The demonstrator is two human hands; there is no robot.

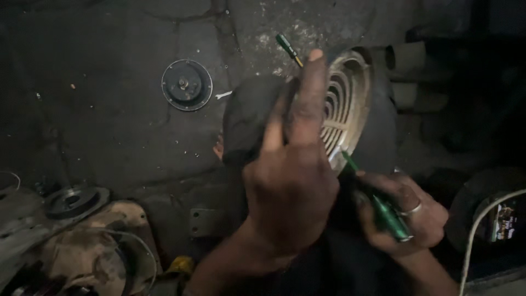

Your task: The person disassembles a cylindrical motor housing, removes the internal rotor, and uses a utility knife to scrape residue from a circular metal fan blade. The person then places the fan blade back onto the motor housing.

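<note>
At the centre of the head view, the left hand (290, 181) is raised with its fingers (309, 93) stretched up toward twelve o'clock, resting against the dark housing (249, 118) and the edge of the round metal grille (345, 107); the fingers lie close together and extended, closed around nothing that can be seen. At four o'clock from it, the right hand (402, 216) is wrapped tight around the handle of a green screwdriver (383, 208), whose shaft points up toward ten o'clock and meets the lower rim of the grille. A ring shows on one finger of that hand. The grille, with its curved concentric slots, stands tilted on edge just right of the left fingers, at about one o'clock from the palm. A second green tool (289, 48) lies on the cracked floor (109, 109) at twelve o'clock, just above the fingertips. At ten o'clock, well apart from the hands, a round disc (187, 84) lies flat on the floor, with a small pale bit of metal (223, 95) just to its right. At eight o'clock sit a ring-shaped part (74, 200) and grimy scrap beside it. At four o'clock, far right, a pale cable (475, 230) curves downward.
</note>
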